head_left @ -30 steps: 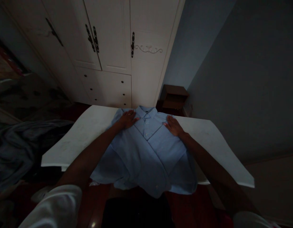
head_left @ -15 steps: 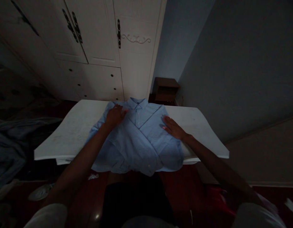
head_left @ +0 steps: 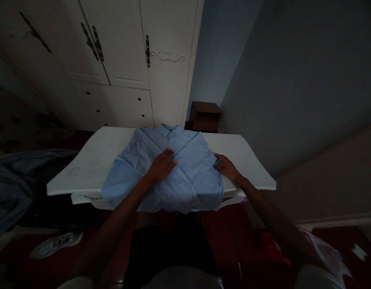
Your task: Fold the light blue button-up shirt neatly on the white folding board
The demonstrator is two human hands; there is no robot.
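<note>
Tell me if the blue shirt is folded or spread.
Partly folded: the blue shirt has layers crossed over its front; hem overhangs the table.

White wardrobe [head_left: 128,60], brown nightstand [head_left: 205,116], sneaker [head_left: 56,243]

White table [head_left: 92,160], a light blue shirt [head_left: 191,168] flat across its middle, collar at far edge.

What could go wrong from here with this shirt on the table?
The shirt hangs partly over the front edge of the table, so a pull toward the body might slide it off. Only the left hand presses its middle; a tug by the right hand at its side edge could undo its folds.
</note>
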